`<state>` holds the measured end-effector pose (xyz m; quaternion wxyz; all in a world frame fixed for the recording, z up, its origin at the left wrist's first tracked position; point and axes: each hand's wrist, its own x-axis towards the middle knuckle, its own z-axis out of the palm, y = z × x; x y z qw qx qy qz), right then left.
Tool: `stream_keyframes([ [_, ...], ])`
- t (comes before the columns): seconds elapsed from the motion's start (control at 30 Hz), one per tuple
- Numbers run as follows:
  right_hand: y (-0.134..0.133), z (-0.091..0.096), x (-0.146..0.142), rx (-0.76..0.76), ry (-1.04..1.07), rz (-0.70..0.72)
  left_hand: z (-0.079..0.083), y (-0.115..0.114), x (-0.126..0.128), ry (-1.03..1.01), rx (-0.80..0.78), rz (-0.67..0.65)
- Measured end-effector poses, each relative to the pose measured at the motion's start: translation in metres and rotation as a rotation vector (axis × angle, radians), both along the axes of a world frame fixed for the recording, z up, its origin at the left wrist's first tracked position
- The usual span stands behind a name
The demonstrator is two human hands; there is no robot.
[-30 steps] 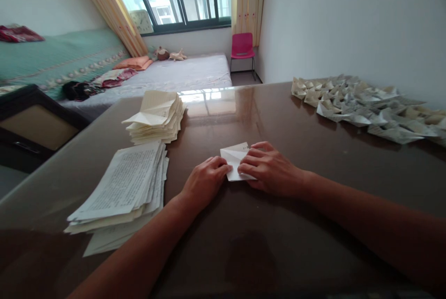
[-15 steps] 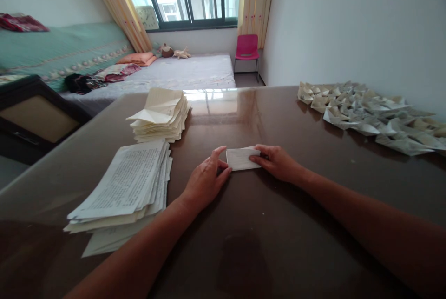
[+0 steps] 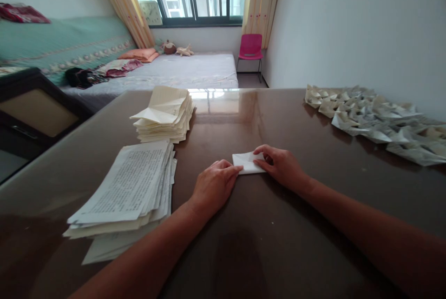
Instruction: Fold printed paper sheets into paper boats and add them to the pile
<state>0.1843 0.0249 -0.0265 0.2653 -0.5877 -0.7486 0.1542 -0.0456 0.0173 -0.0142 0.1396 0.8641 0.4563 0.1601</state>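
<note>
A small folded sheet of paper [image 3: 248, 164] lies between my hands on the glossy brown table [image 3: 223, 252]. My left hand [image 3: 216, 182] is closed with fingers together, its thumb and fingertips on the paper's left edge. Round the right end of the paper, my right hand [image 3: 283, 165] pinches it between thumb and fingers. The paper's upper face looks white, with a crease toward its upper side. Part of its right end is hidden by my right fingers.
Left of my hands lie a stack of printed sheets [image 3: 125, 182] and, behind it, a pile of cream paper [image 3: 165, 117]. Several folded paper boats [image 3: 379, 117] stand at the right by the wall. Beyond the table are a bed [image 3: 195, 71] and a pink chair [image 3: 251, 47].
My left fingers, raised and apart before, have come down onto the paper's left edge. The paper's lined face no longer shows; a plain white one does. The whole view has shifted slightly.
</note>
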Motion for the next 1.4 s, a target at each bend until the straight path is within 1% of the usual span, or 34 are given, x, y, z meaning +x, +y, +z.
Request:
stream_keyframes([
  [0.17,0.003,0.001,0.000,0.003,-0.004,0.041,0.000,0.000,0.001,0.032,0.008,0.003],
  [0.33,0.002,0.002,-0.001,0.007,-0.051,0.038,0.004,-0.003,0.003,0.094,0.036,-0.012],
  [0.5,0.001,0.005,-0.003,0.007,-0.101,0.027,0.011,-0.007,0.006,0.224,0.102,-0.015],
  [0.6,0.001,0.006,-0.003,0.002,-0.115,0.023,0.012,-0.007,0.007,0.278,0.173,-0.029],
  [0.77,0.000,0.006,-0.004,0.006,-0.127,0.015,0.006,-0.009,0.010,0.247,0.318,-0.131],
  [0.9,-0.001,0.006,-0.005,0.020,-0.136,0.018,-0.002,-0.014,0.015,0.226,0.313,-0.212],
  [1.0,-0.001,0.005,-0.006,0.031,-0.138,0.020,-0.005,-0.018,0.017,0.260,0.311,-0.219],
  [1.17,0.001,0.005,-0.002,0.061,-0.168,0.034,-0.003,-0.021,0.018,0.291,0.331,-0.210],
  [1.23,-0.004,0.010,-0.002,0.147,-0.215,0.059,-0.003,-0.021,0.018,0.284,0.335,-0.207],
  [1.3,-0.014,0.019,-0.004,0.270,-0.319,0.122,-0.002,-0.021,0.018,0.279,0.332,-0.202],
  [1.37,-0.028,0.028,-0.010,0.334,-0.452,0.252,-0.001,-0.021,0.018,0.274,0.322,-0.196],
  [1.4,-0.036,0.031,-0.013,0.330,-0.506,0.328,-0.001,-0.021,0.018,0.273,0.317,-0.193],
])
